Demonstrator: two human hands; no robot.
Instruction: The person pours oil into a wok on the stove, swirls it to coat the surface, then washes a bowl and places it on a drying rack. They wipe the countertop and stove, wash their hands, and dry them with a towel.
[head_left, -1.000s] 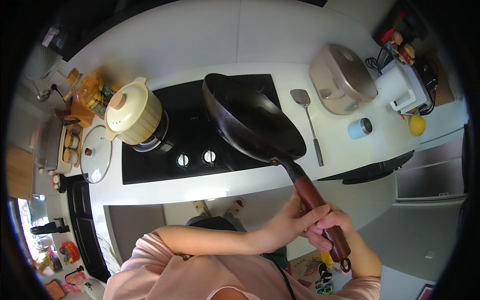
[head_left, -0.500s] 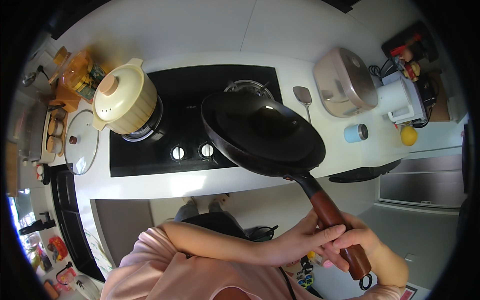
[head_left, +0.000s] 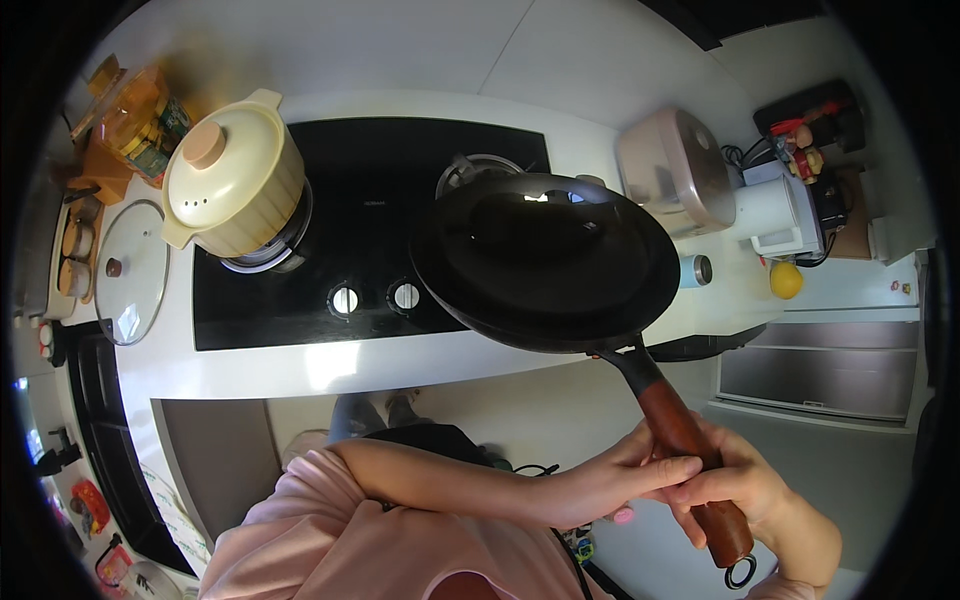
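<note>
Grasping the reddish-brown handle (head_left: 672, 412) of a black wok (head_left: 545, 285), the person's left hand (head_left: 640, 472) and right hand (head_left: 745, 482) wrap around it together. The wok's bowl lies at 11 o'clock from them, overlapping the hob (head_left: 345, 230) in view. From the bowl, a cream pot (head_left: 250, 195) stands between 9 and 10 o'clock, a yellow fruit (head_left: 786, 281) at 3.

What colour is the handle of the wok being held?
Reddish-brown on the grip, black where it joins the wok; the head view shows it.
</note>
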